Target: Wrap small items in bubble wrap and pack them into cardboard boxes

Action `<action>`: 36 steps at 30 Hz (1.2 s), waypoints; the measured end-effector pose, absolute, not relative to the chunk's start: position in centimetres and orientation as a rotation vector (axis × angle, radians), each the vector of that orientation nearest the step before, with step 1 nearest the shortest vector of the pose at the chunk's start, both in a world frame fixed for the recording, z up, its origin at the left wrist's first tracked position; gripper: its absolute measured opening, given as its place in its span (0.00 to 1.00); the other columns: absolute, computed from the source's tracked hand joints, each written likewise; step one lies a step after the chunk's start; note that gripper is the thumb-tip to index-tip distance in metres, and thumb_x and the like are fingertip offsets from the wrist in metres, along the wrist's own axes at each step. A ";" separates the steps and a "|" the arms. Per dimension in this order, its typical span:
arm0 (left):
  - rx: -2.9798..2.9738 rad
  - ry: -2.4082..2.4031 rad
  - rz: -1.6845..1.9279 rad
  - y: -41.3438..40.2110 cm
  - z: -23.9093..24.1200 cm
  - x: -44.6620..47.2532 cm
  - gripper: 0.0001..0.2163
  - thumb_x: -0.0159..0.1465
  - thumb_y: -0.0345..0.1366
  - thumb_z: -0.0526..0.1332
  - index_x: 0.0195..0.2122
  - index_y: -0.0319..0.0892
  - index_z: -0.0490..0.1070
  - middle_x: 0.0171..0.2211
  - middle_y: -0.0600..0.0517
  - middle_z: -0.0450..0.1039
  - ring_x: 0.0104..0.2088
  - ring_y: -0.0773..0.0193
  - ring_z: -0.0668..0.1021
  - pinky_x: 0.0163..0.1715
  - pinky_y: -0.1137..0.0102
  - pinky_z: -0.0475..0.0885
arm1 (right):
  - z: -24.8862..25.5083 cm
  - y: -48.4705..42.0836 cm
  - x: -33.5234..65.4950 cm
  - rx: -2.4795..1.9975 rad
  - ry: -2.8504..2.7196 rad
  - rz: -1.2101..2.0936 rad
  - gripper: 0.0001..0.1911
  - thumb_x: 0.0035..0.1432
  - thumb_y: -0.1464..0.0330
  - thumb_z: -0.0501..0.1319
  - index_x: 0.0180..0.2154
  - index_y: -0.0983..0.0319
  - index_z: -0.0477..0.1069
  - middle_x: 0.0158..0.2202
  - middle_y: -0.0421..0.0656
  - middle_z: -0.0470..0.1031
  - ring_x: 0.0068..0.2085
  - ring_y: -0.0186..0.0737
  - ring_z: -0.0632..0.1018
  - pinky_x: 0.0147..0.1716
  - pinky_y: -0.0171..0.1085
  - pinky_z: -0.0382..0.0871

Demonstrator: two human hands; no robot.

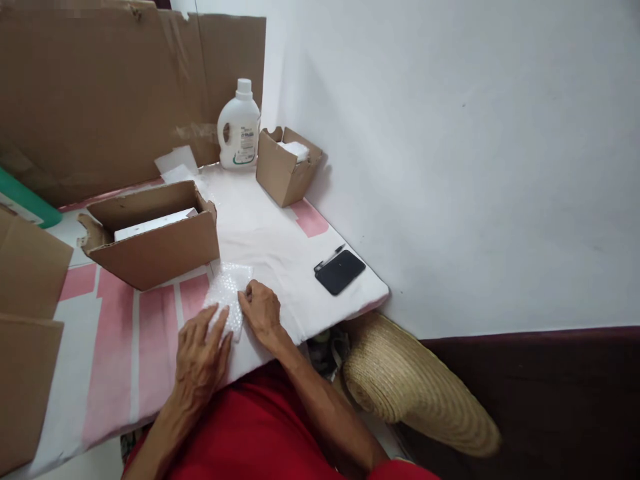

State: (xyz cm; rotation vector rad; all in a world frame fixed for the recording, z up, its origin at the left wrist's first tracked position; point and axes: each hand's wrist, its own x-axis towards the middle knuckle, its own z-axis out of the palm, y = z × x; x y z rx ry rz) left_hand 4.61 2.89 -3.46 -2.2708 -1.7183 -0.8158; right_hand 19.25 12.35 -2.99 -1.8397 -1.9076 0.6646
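A small clear piece of bubble wrap [227,288], possibly a pouch, lies on the cloth-covered table near its front edge. My left hand [200,350] rests on its lower left part with fingers apart, pressing lightly from above. At its right edge, my right hand [261,310] has its fingers curled, thumb and forefinger pinching the plastic. Just behind the wrap stands an open cardboard box [160,243] with a flat white box [155,225] inside it.
A smaller cardboard box [280,175] holding white packets stands by the wall beside a white jug [240,130]. A black phone-like object [340,272] and a pen [330,257] lie at the right. A straw hat [400,373] hangs below the table edge. Tall cardboard [100,100] stands behind.
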 end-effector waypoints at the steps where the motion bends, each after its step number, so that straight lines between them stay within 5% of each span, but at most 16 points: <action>1: -2.331 -1.655 -0.749 2.4 -3.8 5.0 0.23 0.68 0.35 0.60 0.64 0.41 0.64 0.58 0.39 0.72 0.59 0.49 0.73 0.59 0.57 0.66 | -2.9 12.2 19.2 -1.846 -1.916 0.644 0.04 0.66 0.67 0.62 0.39 0.61 0.74 0.37 0.44 0.79 0.37 0.42 0.78 0.36 0.37 0.67; 6: -2.426 -1.528 -0.527 1.3 -5.9 5.2 0.21 0.69 0.38 0.58 0.61 0.40 0.69 0.62 0.40 0.70 0.63 0.46 0.70 0.62 0.54 0.60 | -2.9 11.1 19.0 -1.616 -2.129 0.283 0.21 0.69 0.70 0.57 0.61 0.67 0.65 0.58 0.57 0.73 0.55 0.51 0.75 0.50 0.45 0.72; 10: -2.427 -1.520 -0.515 1.7 -6.5 4.3 0.17 0.69 0.37 0.57 0.58 0.40 0.72 0.60 0.39 0.73 0.61 0.48 0.73 0.61 0.56 0.62 | -4.2 12.6 19.9 -1.061 -2.501 0.320 0.23 0.71 0.64 0.57 0.64 0.62 0.65 0.66 0.52 0.68 0.69 0.51 0.62 0.66 0.51 0.58; 15: -2.617 -1.398 -0.544 3.3 -5.8 1.6 0.26 0.68 0.26 0.48 0.68 0.38 0.59 0.60 0.41 0.73 0.61 0.56 0.74 0.56 0.64 0.68 | -5.6 15.8 22.1 -1.111 -2.451 0.482 0.22 0.72 0.62 0.57 0.64 0.59 0.68 0.69 0.49 0.63 0.71 0.49 0.61 0.68 0.51 0.56; 21: -2.854 -1.286 -0.454 5.9 -2.5 -0.1 0.21 0.67 0.23 0.47 0.54 0.42 0.74 0.52 0.42 0.79 0.50 0.55 0.80 0.48 0.62 0.73 | -5.4 16.5 22.7 -1.056 -2.391 0.593 0.21 0.72 0.66 0.57 0.63 0.61 0.69 0.67 0.49 0.67 0.70 0.47 0.63 0.68 0.50 0.57; 26: -2.953 -1.352 -0.502 9.3 1.3 1.5 0.17 0.70 0.29 0.49 0.52 0.45 0.75 0.40 0.47 0.80 0.38 0.58 0.80 0.41 0.63 0.73 | -4.4 16.0 23.2 -0.890 -2.448 0.680 0.18 0.71 0.70 0.56 0.59 0.59 0.73 0.63 0.46 0.72 0.67 0.43 0.68 0.67 0.48 0.60; 31: -3.025 -1.603 -0.679 14.2 0.9 2.8 0.15 0.70 0.34 0.52 0.53 0.47 0.74 0.42 0.47 0.80 0.43 0.57 0.80 0.45 0.61 0.74 | -4.8 15.5 23.7 -0.832 -2.395 0.685 0.23 0.64 0.78 0.56 0.57 0.58 0.75 0.61 0.45 0.74 0.66 0.42 0.69 0.68 0.49 0.58; 36: -3.004 -1.682 -0.761 16.1 -2.1 3.1 0.14 0.68 0.34 0.53 0.50 0.43 0.74 0.44 0.45 0.80 0.43 0.56 0.81 0.45 0.61 0.76 | -6.2 14.7 24.7 -1.066 -2.057 0.689 0.19 0.71 0.73 0.50 0.55 0.63 0.75 0.58 0.52 0.75 0.63 0.44 0.71 0.62 0.48 0.68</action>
